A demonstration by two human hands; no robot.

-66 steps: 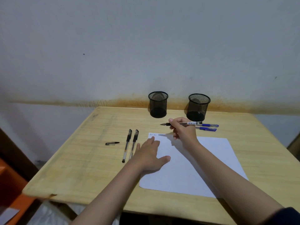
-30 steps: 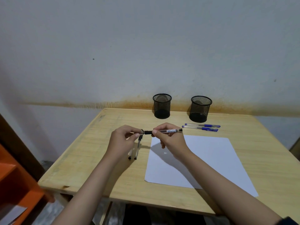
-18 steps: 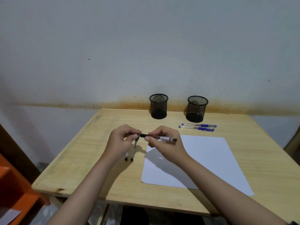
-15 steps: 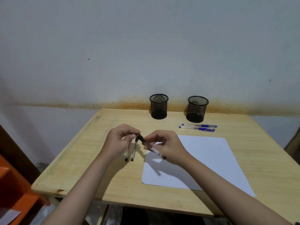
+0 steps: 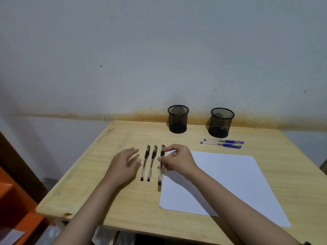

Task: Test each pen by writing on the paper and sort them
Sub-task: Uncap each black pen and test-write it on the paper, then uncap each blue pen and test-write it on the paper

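Observation:
Three capped black pens lie side by side on the wooden table [image 5: 123, 202], just left of the white paper [image 5: 230, 183]. My right hand [image 5: 178, 161] pinches the rightmost black pen [image 5: 159, 175] with thumb and forefinger, the pen lying along the paper's left edge. The other two black pens [image 5: 144, 167] [image 5: 151, 167] rest untouched. My left hand [image 5: 123, 165] hovers flat with fingers apart, just left of them, holding nothing. A small scribble shows at the paper's top left corner, partly hidden by my right hand.
Two blue pens [image 5: 223, 143] lie parallel beyond the paper, in front of the right black mesh cup [image 5: 221, 122]. A second mesh cup [image 5: 177, 119] stands to its left against the wall. An orange shelf [image 5: 14, 209] sits beside the table at lower left.
My hands capped the black pen held between them, then my right hand laid it down beside the other two black pens. My left hand let go and spread flat.

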